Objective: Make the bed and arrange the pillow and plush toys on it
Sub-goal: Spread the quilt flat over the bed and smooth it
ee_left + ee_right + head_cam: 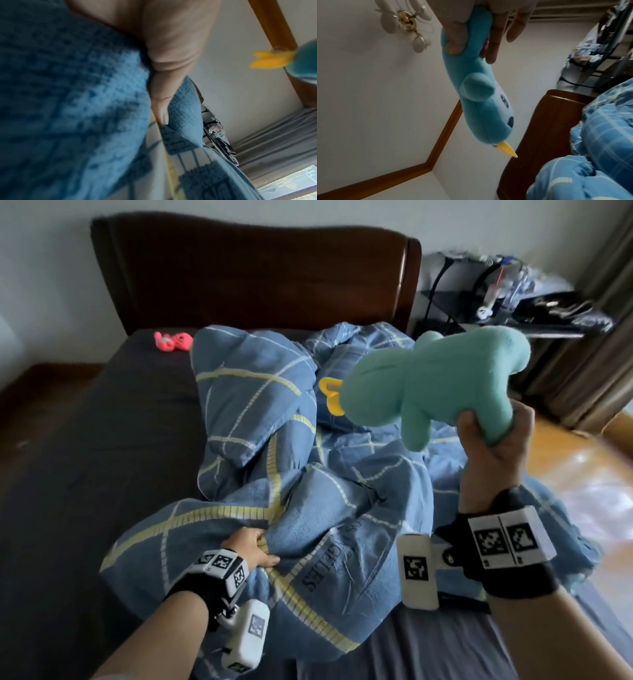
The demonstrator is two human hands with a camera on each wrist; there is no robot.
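The right hand [489, 453] grasps the teal plush toy with a yellow beak [435, 381], raised above the crumpled blue plaid quilt [308, 508]. The left hand [251, 547] grips the quilt's near fold. A pink plush toy [173, 341] lies far left on the dark bed sheet [102, 422].

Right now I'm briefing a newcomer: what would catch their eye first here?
The teal plush, held up over the bed's right side by the right hand. Then the crumpled blue quilt heaped mid-bed, the left hand gripping its near edge. A pink toy lies by the headboard.
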